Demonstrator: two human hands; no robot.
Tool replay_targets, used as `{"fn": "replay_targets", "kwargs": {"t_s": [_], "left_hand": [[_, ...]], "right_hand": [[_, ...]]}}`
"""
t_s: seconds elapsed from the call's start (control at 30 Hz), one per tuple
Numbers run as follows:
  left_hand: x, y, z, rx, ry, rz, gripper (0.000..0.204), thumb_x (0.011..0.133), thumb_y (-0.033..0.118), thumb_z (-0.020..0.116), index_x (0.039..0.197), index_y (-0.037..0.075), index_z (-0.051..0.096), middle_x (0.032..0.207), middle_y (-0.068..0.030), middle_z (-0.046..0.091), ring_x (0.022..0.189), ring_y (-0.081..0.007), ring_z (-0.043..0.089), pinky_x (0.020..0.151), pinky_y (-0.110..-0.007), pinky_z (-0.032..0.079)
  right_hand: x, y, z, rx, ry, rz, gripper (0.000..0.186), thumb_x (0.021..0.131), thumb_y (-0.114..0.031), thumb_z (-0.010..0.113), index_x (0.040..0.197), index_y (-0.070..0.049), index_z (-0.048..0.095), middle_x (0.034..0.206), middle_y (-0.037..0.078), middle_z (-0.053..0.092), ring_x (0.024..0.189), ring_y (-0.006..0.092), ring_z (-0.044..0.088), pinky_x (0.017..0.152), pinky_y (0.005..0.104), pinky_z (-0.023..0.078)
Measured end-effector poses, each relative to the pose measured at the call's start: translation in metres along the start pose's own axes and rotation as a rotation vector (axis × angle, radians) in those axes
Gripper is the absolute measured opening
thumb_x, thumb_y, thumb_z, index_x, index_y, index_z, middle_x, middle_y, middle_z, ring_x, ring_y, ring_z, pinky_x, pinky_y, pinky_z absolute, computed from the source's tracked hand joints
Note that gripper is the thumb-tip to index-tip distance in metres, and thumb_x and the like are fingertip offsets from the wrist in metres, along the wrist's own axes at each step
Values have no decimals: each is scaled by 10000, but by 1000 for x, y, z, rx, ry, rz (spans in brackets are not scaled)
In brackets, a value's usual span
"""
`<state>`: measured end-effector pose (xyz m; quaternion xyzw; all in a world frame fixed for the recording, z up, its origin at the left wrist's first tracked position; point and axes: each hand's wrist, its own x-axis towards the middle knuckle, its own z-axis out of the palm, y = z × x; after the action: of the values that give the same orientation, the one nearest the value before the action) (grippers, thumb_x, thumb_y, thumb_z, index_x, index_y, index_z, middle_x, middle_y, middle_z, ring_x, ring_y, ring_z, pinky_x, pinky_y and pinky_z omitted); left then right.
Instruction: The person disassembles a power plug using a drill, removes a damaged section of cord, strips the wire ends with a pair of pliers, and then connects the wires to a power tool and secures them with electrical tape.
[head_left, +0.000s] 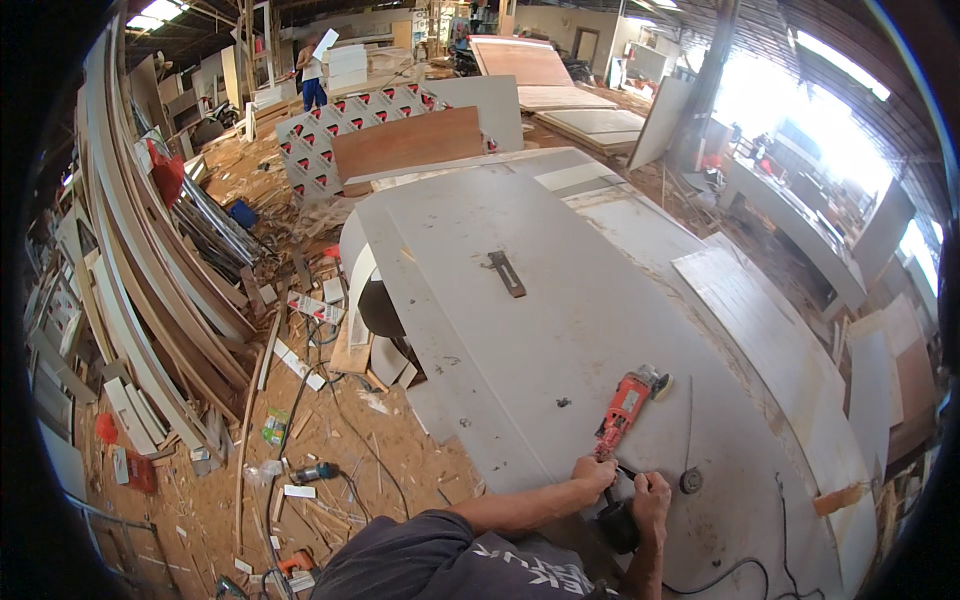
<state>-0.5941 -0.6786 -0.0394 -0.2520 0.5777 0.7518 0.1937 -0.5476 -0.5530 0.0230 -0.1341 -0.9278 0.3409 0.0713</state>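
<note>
My left hand (594, 472) is closed just beside the tail end of a red angle grinder (626, 405), gripping something I cannot make out. The grinder lies on a large grey panel surface (540, 360), with a pale disc at its head. My right hand (651, 495) is closed on a black cord or strap that runs between both hands. A black rounded object (616, 525) hangs below them, partly hidden. A small dark flat tool (507, 273) rests farther up the panel, and a round cord plug or fitting (691, 481) lies to the right.
Long leaning boards (180, 300) line the left side. Scraps, cables and a teal power tool (313, 472) litter the floor. Printed and brown sheets (405, 140) stand beyond the panel; another person (312, 75) stands behind them. Loose boards (750, 330) lie along the right.
</note>
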Motion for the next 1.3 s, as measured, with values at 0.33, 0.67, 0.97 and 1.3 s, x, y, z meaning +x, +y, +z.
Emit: {"fn": "replay_targets", "kwargs": {"t_s": [0.33,0.67,0.97,1.3], "left_hand": [[-6,0,-4,196,12,104,297,874,315,669,774,36,697,664,-76,674,584,-182,631,580,-357,484],[0,-8,-8,157,-16,127,289,848,326,706,795,41,703,674,-57,676,615,-174,640,597,-352,489],[-29,17,-16,145,-36,158,242,865,270,706,812,34,714,717,-50,695,648,-129,634,600,-313,485],[-20,11,-19,6,-31,140,224,851,264,708,808,45,721,707,-25,669,603,-121,586,552,-306,455]], "right_hand": [[-2,-3,-2,-2,-14,-1,275,886,-214,604,890,53,668,816,269,655,779,409,661,709,476,485],[-1,6,4,-3,38,-118,255,880,-175,614,817,71,620,698,224,606,627,294,589,621,429,456],[1,9,2,50,26,-72,256,883,-179,613,841,73,630,711,221,616,651,283,597,637,422,463],[1,3,-5,32,-45,38,269,879,-188,595,889,78,637,774,243,634,741,343,634,725,430,482]]}}
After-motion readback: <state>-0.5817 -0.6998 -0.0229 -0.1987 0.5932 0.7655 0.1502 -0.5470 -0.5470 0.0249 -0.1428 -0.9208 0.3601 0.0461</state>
